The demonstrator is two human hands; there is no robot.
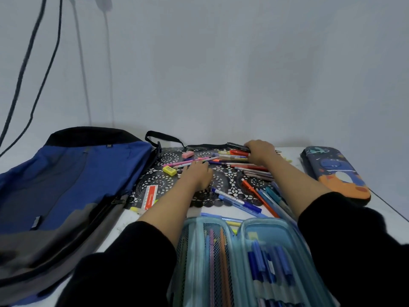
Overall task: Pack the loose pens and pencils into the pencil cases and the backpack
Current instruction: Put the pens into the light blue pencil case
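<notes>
A blue and grey fabric backpack [73, 173] lies flat on the white table [119, 227], well out to the left of the left hand [197, 173]. Nearer the person than both hands, between the two black-sleeved forearms, a light-blue mesh pencil case [276, 235] lies open, with pens already in its loops and its net pocket. A dark, closed pencil case with a space print [334, 173] sits to the right of the right hand [261, 152]. A black lace mat [159, 180] lies under both hands and carries most of the loose pens. The right hand, at the far edge of the mat, has its fingers curled round a bundle of pens [240, 153], among them a dark marker and a red one. The left hand lies palm down and relaxed, gripping nothing, its fingertips on some pink pens [188, 161]. Blue pens [236, 200] and an orange pen [259, 198] lie between the two forearms. A red-and-white ruler [150, 197] lies left of the left wrist, a yellow block [170, 171] just left of the left fingers, and a pink eraser [187, 154] beyond them.
</notes>
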